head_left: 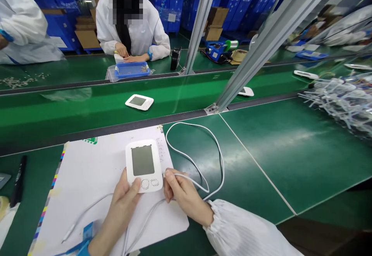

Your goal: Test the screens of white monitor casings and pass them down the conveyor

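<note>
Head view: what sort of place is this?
Probably an electronics assembly line: the left hand holds a white screened device, a similar one lies on a green strip, and a co-worker in white is opposite.

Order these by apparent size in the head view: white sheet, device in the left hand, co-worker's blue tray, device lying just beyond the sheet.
1. White sheet
2. Held device, in the left hand
3. Blue tray and device beyond the sheet: too alike in apparent size to rank.
</note>
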`<state>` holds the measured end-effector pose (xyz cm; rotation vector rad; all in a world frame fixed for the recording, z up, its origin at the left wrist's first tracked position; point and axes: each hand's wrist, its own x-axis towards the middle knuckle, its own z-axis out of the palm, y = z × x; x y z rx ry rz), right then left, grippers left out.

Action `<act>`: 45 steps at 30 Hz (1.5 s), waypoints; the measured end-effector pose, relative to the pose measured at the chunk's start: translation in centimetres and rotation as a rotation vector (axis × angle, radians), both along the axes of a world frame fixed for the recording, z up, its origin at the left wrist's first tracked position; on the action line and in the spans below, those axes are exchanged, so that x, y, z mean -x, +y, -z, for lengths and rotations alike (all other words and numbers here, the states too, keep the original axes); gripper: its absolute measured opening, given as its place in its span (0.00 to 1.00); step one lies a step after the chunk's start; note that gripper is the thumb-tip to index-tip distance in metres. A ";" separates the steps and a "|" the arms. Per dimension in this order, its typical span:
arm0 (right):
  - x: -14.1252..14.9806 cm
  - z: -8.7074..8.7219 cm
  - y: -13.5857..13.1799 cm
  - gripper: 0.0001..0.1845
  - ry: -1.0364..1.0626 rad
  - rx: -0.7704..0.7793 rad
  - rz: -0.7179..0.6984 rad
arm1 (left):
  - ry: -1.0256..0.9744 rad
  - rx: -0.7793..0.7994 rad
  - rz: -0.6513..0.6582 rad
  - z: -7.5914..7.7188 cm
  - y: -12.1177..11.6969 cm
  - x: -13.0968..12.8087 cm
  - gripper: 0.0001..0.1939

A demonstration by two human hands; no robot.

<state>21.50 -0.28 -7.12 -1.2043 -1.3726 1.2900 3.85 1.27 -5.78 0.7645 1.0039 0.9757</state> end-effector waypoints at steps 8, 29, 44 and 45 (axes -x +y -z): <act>-0.9 0.2 0.3 0.26 -0.040 -0.020 0.008 | 0.320 -0.089 0.034 0.6 -1.6 -0.9 0.33; -0.6 0.4 0.4 0.15 0.189 0.091 -0.033 | 0.296 -0.106 0.203 1.8 -1.4 0.0 0.27; -0.6 1.1 0.9 0.20 0.302 0.287 -0.081 | 0.299 -0.126 0.055 0.7 -1.6 -0.6 0.34; -0.6 1.1 0.9 0.20 0.303 0.286 -0.081 | 0.288 -0.137 0.065 0.7 -1.6 -0.6 0.36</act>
